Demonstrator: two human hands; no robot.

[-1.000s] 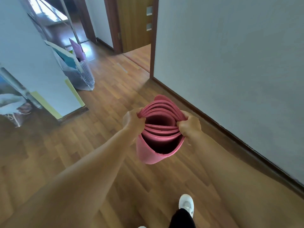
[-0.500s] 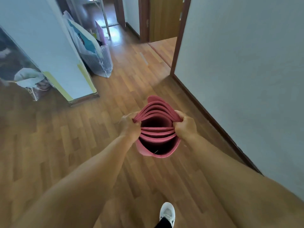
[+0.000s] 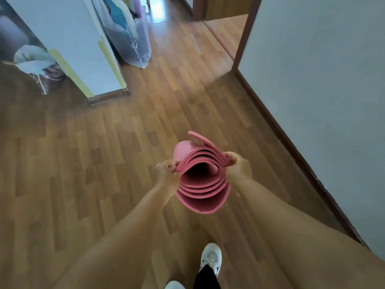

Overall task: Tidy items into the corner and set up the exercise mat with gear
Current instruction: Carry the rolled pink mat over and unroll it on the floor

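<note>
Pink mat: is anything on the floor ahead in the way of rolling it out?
Nothing visible on the wooden floor just ahead. The left hand and right hand grip the rolled pink mat above it. The plastic-wrapped bundle stands farther off by the white partition; the wall runs along the right.

The rolled mat is showing one plain dusty pink, its hollow core going dark. The floor is running in staggered planks of light and mid brown. The wall is reading pale grey-white, with a dark brown skirting edging it. Toward the floor's near edge, a white shoe is meeting a black trouser leg. Yellow strips are lining a white panel.
</note>
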